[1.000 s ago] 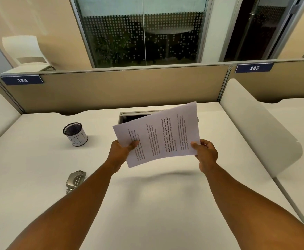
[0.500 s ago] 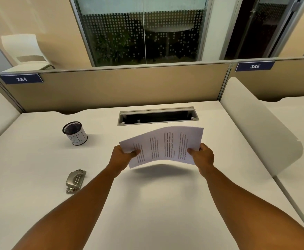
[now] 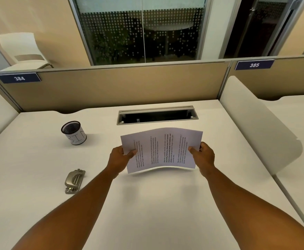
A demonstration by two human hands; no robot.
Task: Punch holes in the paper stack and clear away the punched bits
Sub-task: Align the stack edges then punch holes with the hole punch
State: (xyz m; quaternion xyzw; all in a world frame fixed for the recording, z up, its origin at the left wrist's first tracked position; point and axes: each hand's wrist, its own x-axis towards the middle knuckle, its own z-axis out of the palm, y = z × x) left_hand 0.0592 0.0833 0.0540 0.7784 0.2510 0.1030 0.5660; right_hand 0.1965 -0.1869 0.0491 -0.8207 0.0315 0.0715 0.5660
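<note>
Head view shows both hands holding the paper stack [image 3: 163, 148] above the white desk [image 3: 147, 204], its middle bowed upward. Left hand [image 3: 119, 156] pinches the left edge, thumb on top; right hand [image 3: 202, 155] pinches the right edge the same way. Printed lines run across the top sheet, too small to read. A metal hole punch [image 3: 74, 180] lies flat on the desk to the left of the left forearm, well apart from the paper. Farther back on the left stands a mesh cup [image 3: 73, 132] with a label that seems to read "BIN". A cable slot [image 3: 157, 115] sits just beyond the paper.
</note>
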